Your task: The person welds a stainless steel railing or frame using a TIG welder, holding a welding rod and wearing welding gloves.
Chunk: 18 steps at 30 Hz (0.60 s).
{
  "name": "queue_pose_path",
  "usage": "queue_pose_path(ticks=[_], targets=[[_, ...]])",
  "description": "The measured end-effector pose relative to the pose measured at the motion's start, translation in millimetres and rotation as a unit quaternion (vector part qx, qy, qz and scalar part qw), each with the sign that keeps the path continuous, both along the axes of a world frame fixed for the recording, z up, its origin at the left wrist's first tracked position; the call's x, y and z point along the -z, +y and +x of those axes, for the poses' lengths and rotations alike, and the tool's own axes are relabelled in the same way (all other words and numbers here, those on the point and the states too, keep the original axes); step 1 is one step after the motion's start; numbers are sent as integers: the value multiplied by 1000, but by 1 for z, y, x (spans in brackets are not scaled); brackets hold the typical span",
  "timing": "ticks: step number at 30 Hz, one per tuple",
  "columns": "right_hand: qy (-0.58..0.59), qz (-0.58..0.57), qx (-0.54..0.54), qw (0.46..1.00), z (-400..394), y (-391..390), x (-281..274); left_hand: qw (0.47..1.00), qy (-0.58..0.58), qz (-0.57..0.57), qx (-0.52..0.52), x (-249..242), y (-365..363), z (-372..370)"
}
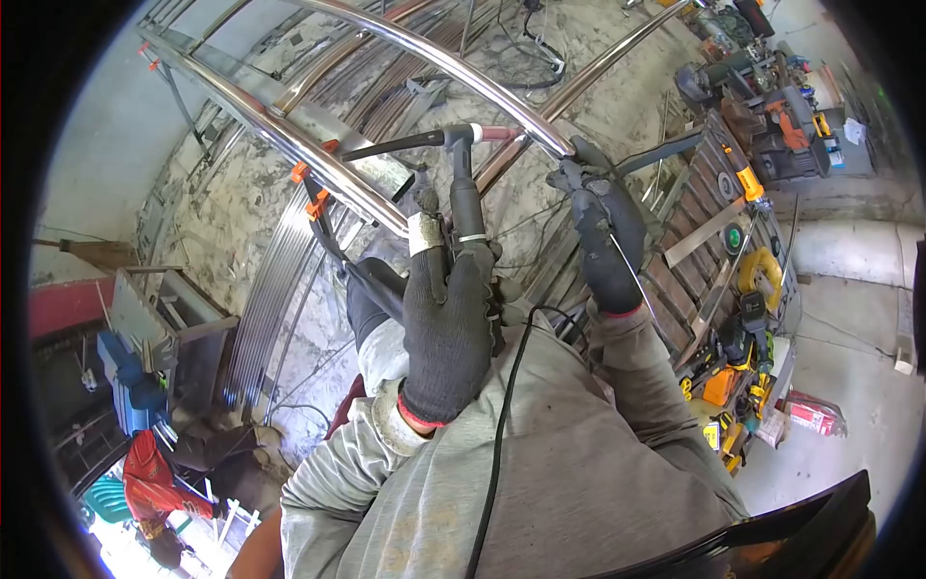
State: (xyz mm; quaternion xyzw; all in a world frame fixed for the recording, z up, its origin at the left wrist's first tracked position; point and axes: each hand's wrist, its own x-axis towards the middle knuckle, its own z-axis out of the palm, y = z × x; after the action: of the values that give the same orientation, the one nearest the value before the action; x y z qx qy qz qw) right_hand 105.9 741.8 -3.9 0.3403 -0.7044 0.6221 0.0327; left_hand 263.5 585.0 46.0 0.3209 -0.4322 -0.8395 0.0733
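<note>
My left hand (446, 323), in a dark knitted glove with a red cuff, is closed around the handle of a TIG welding torch (465, 188). The torch's long back cap points left and its pinkish cup (497, 133) points right, close to a shiny metal tube (473, 77). My right hand (608, 227), gloved too, has its fingers curled at the end of that tube. A thin welding rod (632, 275) sticks out of this hand toward my sleeve. Another polished tube (299, 145) of the frame ends near my left fingertips, with orange-tipped clamps (316, 205) beside it.
Bundled metal tubes (265, 299) lie on the stained floor at left. A slatted wooden rack (690, 280) stands at right, with power tools (752, 328) beside it. A person in a red shirt (154, 478) is at lower left. A black cable (502, 415) crosses my shirt.
</note>
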Motion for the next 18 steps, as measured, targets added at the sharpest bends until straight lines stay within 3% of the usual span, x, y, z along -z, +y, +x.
queue_pose_path(ticks=[7, 13, 18], targets=[[-28, 11, -11, 999, 1, 5, 3, 1000, -9, 13, -9, -6, 1, -1], [36, 24, -7, 999, -2, 4, 5, 999, -21, -38, 10, -7, -2, -4], [-47, -17, 18, 999, 5, -2, 5, 1000, -6, 0, 14, -1, -2, -1]])
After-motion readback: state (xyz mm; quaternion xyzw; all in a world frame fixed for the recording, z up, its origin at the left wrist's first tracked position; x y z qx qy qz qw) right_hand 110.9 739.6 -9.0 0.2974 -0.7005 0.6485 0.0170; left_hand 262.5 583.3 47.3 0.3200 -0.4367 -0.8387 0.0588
